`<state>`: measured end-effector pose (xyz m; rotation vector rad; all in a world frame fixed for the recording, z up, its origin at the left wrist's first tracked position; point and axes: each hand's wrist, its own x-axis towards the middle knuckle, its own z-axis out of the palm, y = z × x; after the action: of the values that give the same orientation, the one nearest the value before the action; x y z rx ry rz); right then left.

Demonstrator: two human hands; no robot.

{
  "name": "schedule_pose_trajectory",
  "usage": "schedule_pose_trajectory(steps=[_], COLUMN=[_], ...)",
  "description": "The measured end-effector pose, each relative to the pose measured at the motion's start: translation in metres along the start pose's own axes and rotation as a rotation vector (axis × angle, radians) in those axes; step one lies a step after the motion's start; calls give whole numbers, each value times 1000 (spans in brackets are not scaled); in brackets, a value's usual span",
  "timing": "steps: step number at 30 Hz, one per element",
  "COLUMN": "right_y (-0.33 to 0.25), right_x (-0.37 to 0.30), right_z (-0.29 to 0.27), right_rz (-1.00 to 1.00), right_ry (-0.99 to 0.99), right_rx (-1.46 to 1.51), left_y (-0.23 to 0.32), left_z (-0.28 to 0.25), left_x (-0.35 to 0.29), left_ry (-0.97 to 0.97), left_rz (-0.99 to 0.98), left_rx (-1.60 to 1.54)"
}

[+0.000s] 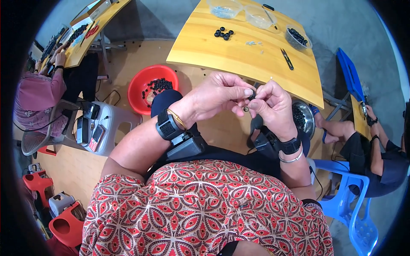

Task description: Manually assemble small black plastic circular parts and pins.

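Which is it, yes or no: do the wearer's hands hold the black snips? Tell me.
No, the black snips lie on the yellow table, while the left hand and right hand pinch a small black piece.

yellow wooden table (252,59) with black beads (226,37), small pale bits (252,43), dark snips (288,60), three clear tubs (259,19)

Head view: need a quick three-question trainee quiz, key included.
1. What colour is the large bowl to the left of the left hand?
2. True or false: the snips lie on the table.
3. What is at the fingers of the left hand and right hand: A) a phone; B) a small dark piece; C) a cup?

Key: 1. Red. 2. True. 3. B.
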<state>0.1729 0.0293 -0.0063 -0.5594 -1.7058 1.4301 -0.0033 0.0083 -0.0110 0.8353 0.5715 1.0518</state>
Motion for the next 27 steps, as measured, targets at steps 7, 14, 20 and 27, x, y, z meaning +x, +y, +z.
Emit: schedule_pose_trajectory(steps=[7,14,20,27], right_y=[-3,-6,-7,-14], right_x=[-3,-5,-8,-6], right_z=[2,1,0,5], right_rz=[-23,-7,19,66], right_ry=[89,9,-17,9], right_rx=[-5,-174,-176,-127], left_y=[1,5,5,5], left_z=[-4,2,-3,-4], left_x=[6,8,7,5], left_ry=[-61,-79,-116,-124], left_rz=[-69,5,-8,-42], left_rx=[-43,-49,14,-41])
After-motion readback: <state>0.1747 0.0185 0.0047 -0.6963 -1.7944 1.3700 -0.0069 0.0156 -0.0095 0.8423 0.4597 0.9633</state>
